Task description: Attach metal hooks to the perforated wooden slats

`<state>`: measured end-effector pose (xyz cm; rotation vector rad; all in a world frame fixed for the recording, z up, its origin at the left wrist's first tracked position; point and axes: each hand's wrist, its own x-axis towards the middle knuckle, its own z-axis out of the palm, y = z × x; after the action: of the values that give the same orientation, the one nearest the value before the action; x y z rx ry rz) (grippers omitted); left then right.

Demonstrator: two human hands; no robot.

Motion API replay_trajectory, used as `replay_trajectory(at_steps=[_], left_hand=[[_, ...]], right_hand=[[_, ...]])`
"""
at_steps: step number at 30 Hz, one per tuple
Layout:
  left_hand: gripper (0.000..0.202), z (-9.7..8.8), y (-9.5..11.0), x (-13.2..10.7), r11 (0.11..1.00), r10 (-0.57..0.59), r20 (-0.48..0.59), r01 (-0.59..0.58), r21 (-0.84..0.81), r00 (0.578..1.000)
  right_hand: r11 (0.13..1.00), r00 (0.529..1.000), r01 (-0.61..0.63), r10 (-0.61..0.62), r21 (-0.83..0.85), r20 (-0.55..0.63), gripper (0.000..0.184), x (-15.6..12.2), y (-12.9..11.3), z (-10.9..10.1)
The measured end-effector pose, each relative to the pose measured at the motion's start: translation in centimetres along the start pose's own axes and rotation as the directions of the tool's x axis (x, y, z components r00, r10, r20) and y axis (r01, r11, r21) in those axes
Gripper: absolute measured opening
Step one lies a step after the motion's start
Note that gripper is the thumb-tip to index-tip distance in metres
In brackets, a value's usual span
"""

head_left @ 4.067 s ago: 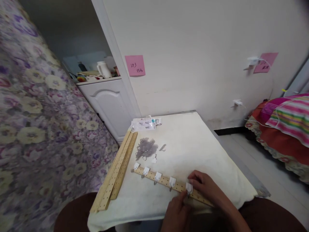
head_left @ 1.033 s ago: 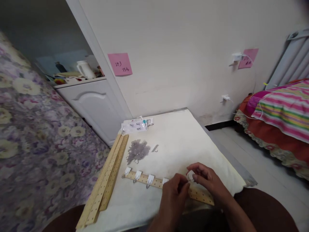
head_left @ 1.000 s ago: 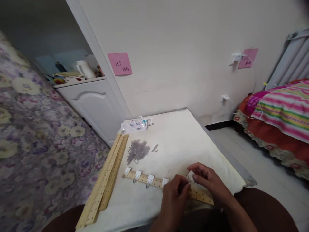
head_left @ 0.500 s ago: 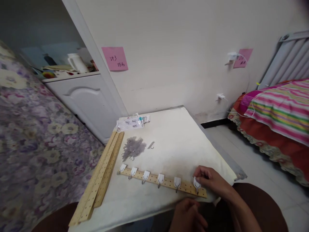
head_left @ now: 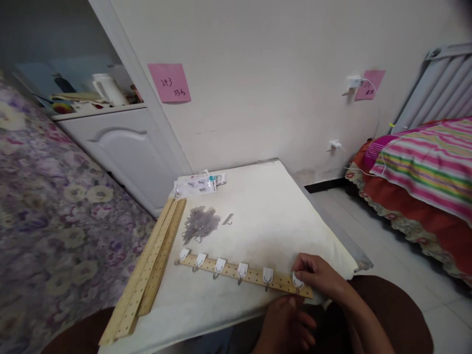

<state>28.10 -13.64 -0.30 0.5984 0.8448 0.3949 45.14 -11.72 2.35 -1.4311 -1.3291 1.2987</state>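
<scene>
A perforated wooden strip [head_left: 254,278] lies near the front edge of the table, with several white adhesive hooks [head_left: 242,270] spaced along it. My right hand [head_left: 320,275] pinches the white hook [head_left: 297,280] at the strip's right end between thumb and fingers. Just below that end, my left hand [head_left: 280,322] has its thumb and index finger closed together by the hook's metal tip. Whether those fingers grip the hook or the strip's edge is not clear. Its other fingers curl over the dark lap.
Grey clear-backed hooks [head_left: 201,223] form a pile on the white-covered table [head_left: 269,201], with a single grey hook [head_left: 228,219] beside it. Packaged hooks [head_left: 195,186] lie at the back left. Longer perforated wooden strips [head_left: 153,270] line the left edge. A bed [head_left: 413,182] stands right.
My left hand's fingertips have moved up to the metal end of the rightmost hook. My right hand stays on that hook. The whole view has shifted slightly.
</scene>
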Motion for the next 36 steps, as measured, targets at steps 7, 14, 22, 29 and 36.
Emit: replay_trajectory(at_steps=[7,14,22,29,36], left_hand=[[0.062,-0.1,0.0,-0.2,0.997,0.014,0.011,-0.015,0.076,1.000],[0.029,-0.2,0.3,-1.3,0.862,0.142,-0.051,-0.099,0.497,0.989],[0.016,-0.7,2.0,-3.5,0.345,0.358,0.202,-0.330,0.879,0.912],[0.020,-0.8,1.5,-2.8,0.444,0.392,0.068,-0.254,0.859,0.917],[0.037,-1.1,2.1,-3.2,0.194,0.433,0.318,-0.432,0.881,0.843]], right_hand=[[0.998,1.000,-0.003,0.003,-0.064,-0.011,0.003,0.2,0.0,0.0],[0.995,0.999,-0.014,0.010,-0.103,-0.033,0.005,0.3,0.3,0.2],[0.987,1.000,0.003,-0.007,-0.159,-0.027,0.006,0.1,-0.2,0.2],[0.990,1.000,0.013,-0.015,-0.138,-0.012,0.006,0.0,-0.3,0.1],[0.990,1.000,0.014,-0.016,-0.143,-0.012,0.005,-0.2,-0.7,-0.1]])
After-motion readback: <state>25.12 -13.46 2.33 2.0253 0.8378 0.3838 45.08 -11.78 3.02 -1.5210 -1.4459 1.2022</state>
